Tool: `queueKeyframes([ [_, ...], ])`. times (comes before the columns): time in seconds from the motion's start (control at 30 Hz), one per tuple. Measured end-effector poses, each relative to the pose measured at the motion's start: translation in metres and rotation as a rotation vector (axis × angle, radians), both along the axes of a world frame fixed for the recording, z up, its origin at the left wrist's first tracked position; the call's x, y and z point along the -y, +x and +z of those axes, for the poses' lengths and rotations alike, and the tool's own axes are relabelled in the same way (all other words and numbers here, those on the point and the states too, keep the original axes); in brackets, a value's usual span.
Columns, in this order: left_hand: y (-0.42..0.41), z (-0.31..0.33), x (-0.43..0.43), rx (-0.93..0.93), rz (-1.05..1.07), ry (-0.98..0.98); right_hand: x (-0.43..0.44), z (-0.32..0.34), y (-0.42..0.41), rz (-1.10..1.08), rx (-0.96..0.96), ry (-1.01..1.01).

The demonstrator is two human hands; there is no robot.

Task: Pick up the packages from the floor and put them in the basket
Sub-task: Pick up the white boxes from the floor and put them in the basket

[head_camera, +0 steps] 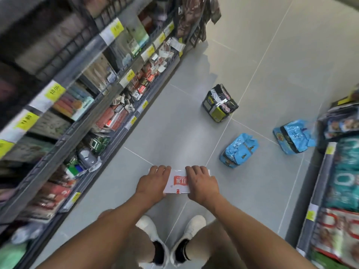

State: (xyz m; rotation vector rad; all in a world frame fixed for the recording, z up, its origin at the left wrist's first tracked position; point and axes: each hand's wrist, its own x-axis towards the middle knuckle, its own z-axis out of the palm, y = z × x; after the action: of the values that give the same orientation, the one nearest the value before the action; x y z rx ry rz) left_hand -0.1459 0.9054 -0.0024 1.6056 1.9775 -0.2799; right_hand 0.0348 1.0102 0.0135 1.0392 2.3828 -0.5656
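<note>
Your left hand (153, 181) and right hand (202, 183) both grip a white packet (177, 182) with a red label, held flat above the floor (174, 123) ahead of your white shoes (147, 228). Two blue packages (238, 150) and a black package (219, 102) lie on the floor toward its right shelf edge.

Looking down a shop aisle: left hand (153, 181) and right hand (202, 183) grip a white package (177, 181) with a red label; two blue packages (238, 151) (293, 136) and a black package (219, 102) lie on the grey tiled floor (174, 123) beyond
</note>
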Motion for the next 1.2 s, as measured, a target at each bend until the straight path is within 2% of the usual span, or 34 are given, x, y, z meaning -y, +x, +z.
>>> queueKeyframes([
  [0.1, -0.001, 0.082, -0.001, -0.003, -0.004, 0.014, 0.000, 0.080, 0.000, -0.013, -0.013, -0.014],
  [0.27, -0.001, 0.190, -0.004, -0.011, -0.021, 0.015, 0.002, 0.176, 0.006, -0.018, -0.045, 0.016],
  [0.53, 0.023, 0.299, -0.034, -0.030, -0.163, 0.020, -0.005, 0.274, 0.046, -0.085, -0.088, 0.012],
  [0.83, 0.108, 0.368, -0.092, -0.051, -0.416, 0.106, -0.012, 0.339, 0.150, -0.261, -0.073, 0.129],
  [1.2, 0.233, 0.391, -0.183, 0.024, -0.932, 0.187, 0.007, 0.367, 0.269, -0.785, -0.066, 0.178],
])
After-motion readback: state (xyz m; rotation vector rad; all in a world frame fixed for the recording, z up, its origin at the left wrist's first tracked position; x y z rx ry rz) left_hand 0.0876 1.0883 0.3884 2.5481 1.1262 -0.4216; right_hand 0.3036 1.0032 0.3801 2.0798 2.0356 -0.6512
